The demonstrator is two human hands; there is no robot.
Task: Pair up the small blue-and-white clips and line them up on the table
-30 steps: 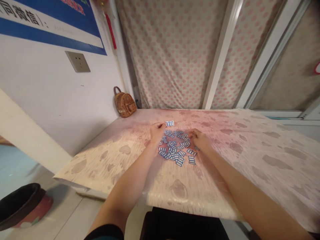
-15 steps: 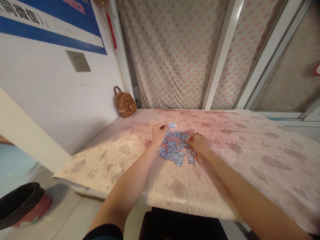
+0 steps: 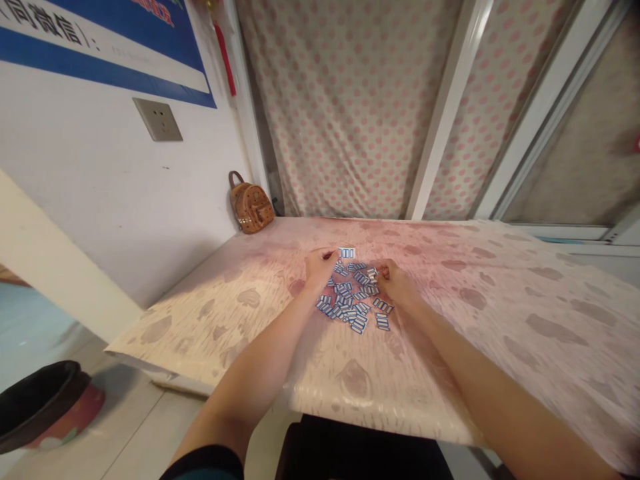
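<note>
My left hand (image 3: 320, 265) is closed at the far side of a loose pile, its fingertips gripping a white card with blue stripes (image 3: 347, 253). My right hand (image 3: 395, 280) is curled at the pile's right side, thumb and finger pinching a small striped card (image 3: 373, 274). Between and below both hands lie several overlapping blue-and-white striped cards (image 3: 345, 303), spread flat on the table. Two lie slightly apart on the right, one of them a striped card (image 3: 383, 321) nearest me. What is printed on them is too small to read.
A patterned cloth (image 3: 240, 333) covers the table. A small brown backpack (image 3: 251, 207) leans at the back left corner against the wall. Behind the table hangs a dotted curtain (image 3: 345, 107). On the floor at left stands a dark-rimmed pot (image 3: 65, 410).
My right hand has lifted a card's edge at the pile's right side, so it now shows tilted at the fingertips. My left hand stays almost in place with its card.
</note>
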